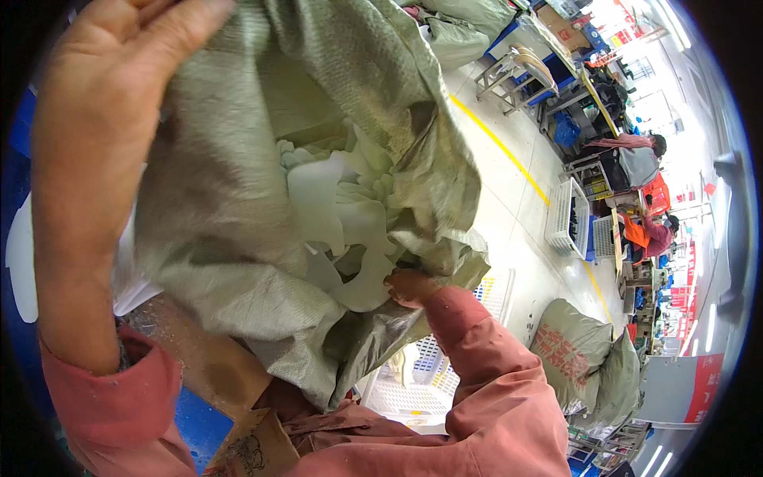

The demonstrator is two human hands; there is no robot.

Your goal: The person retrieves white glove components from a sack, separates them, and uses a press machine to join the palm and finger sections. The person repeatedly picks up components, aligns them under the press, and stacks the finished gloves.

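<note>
A large grey-green woven sack (214,207) gapes in front of me, its mouth turned toward me. Inside lie several thin, white, curved cut-out pieces (362,246), some in stacks. My left hand (119,48) is raised at the upper left, its fingers closed on the sack's upper edge. At the lower right of the mouth, my right hand (412,288) is curled closed beside the sack's rim, its fingertips against the edge of a white piece. Whether it grips that piece or the sack cloth is hidden.
White plastic crates (413,389) stand below the sack, and another crate (568,216) is farther off. Full woven sacks (568,350) lean at the right. Cardboard (258,445) lies near my lap. Beyond a yellow floor line (501,151), people (636,163) sit at workbenches.
</note>
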